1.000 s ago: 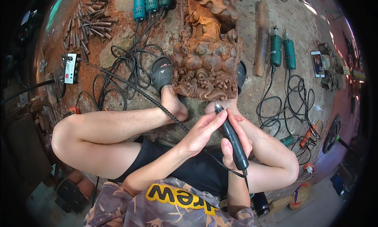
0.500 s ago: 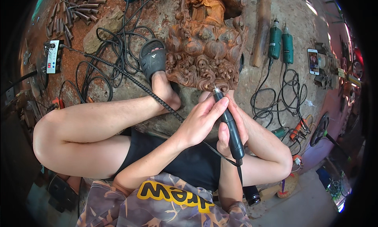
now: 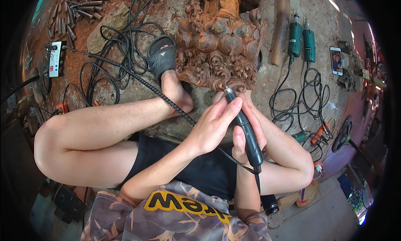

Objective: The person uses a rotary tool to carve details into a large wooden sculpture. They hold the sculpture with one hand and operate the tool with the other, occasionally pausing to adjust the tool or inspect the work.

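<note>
A black rotary carving handpiece (image 3: 249, 141) lies slanted between my two hands, its metal tip at the near lower edge of a carved wooden sculpture (image 3: 207, 65). My left hand (image 3: 211, 130) grips the handpiece near its front end, with the thumb along the top. From the other side my right hand (image 3: 255, 130) is closed round the barrel. Swirling scrolls cover the sculpture's near part, and rounded petal-like shapes sit beyond them. The bit's exact contact with the wood is too small to make out.
Two green power tools (image 3: 295, 38) with coiled cords lie to the right, beside a wooden stick (image 3: 280, 30) and a phone (image 3: 336, 60). Tangled black cables (image 3: 121, 65), a white control box (image 3: 55, 59) and several carving tools (image 3: 69, 17) are on the left. My sandalled foot (image 3: 162, 59) flanks the sculpture.
The whole view has shifted slightly. Both hands keep their grip on the handpiece, and its tip stays by the sculpture's near edge, with the handpiece a little higher in the picture.
</note>
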Demonstrator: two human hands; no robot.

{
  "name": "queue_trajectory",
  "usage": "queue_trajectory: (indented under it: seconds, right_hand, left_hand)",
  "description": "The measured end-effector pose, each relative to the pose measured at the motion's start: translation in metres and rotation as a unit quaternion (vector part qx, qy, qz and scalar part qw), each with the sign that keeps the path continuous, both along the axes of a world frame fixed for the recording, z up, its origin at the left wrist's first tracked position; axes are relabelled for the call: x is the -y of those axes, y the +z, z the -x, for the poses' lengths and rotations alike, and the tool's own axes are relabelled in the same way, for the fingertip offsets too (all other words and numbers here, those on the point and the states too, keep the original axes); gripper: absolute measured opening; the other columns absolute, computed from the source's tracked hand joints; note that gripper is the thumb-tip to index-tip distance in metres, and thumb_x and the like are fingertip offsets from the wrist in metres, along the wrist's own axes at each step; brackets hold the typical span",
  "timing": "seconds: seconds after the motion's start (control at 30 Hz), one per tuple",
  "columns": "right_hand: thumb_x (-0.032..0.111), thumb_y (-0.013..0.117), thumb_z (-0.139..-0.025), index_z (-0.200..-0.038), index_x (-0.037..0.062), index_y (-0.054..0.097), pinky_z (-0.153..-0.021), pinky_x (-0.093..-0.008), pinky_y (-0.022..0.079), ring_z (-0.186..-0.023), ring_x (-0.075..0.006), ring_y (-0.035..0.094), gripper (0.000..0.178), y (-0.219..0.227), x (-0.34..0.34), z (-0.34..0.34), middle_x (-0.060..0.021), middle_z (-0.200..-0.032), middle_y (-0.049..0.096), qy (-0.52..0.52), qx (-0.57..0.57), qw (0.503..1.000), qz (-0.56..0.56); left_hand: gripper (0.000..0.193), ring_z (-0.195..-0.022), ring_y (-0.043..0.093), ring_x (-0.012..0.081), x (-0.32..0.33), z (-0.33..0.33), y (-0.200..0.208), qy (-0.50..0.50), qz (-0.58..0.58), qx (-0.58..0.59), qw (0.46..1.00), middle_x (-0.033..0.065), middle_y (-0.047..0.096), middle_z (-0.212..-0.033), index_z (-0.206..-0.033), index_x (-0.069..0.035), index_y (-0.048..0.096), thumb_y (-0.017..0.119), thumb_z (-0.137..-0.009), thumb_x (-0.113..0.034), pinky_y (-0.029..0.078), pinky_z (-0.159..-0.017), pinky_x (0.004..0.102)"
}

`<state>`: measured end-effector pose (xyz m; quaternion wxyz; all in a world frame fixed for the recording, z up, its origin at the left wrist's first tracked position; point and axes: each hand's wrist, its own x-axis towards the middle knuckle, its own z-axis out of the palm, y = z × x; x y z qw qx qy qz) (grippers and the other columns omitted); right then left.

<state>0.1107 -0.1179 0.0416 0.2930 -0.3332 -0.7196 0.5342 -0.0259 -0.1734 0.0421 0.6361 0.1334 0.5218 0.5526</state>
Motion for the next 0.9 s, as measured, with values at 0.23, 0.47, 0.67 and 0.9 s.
queue_trajectory:
  seconds: [0.23,0.47,0.67,0.9]
  right_hand:
    - [0.033,0.066,-0.102,-0.145,-0.0174,0.055,-0.119,-0.0486,0.047,-0.141,-0.0418,0.059,0.067,0.015,0.014,0.016,-0.0361,-0.146,0.061,-0.077,0.045,0.995,-0.041]
    - [0.030,0.066,-0.101,-0.146,-0.0138,0.057,-0.118,-0.0492,0.047,-0.140,-0.0427,0.060,0.063,0.011,0.017,0.038,-0.0342,-0.145,0.063,-0.081,0.044,0.993,-0.069]
    - [0.031,0.067,-0.102,-0.146,-0.0156,0.056,-0.118,-0.0492,0.048,-0.140,-0.0422,0.060,0.065,0.009,0.019,0.039,-0.0343,-0.145,0.063,-0.096,0.048,0.992,-0.067]
    - [0.032,0.067,-0.102,-0.145,-0.0159,0.056,-0.116,-0.0476,0.050,-0.139,-0.0413,0.062,0.065,0.015,0.019,0.036,-0.0337,-0.144,0.064,-0.106,0.038,0.992,-0.049]
  left_hand:
    - [0.052,-0.099,0.062,0.0167,-0.003,0.002,0.004,0.008,-0.004,-0.016,1.000,0.0104,0.068,-0.104,-0.122,0.000,0.065,0.044,-0.117,-0.048,0.050,-0.093,0.0350]
    - [0.052,-0.099,0.061,0.0127,-0.005,0.016,0.009,0.043,0.000,0.009,0.999,0.0078,0.070,-0.105,-0.125,0.000,0.065,0.045,-0.118,-0.047,0.051,-0.092,0.0322]
    - [0.053,-0.095,0.062,0.0140,-0.005,0.018,0.006,0.015,0.014,-0.012,1.000,0.0086,0.070,-0.102,-0.124,0.001,0.065,0.045,-0.117,-0.048,0.052,-0.088,0.0328]
    - [0.055,-0.086,0.059,0.0137,-0.006,0.011,0.001,0.015,0.019,-0.032,0.999,0.0063,0.066,-0.089,-0.115,0.002,0.065,0.046,-0.117,-0.049,0.051,-0.080,0.0340]
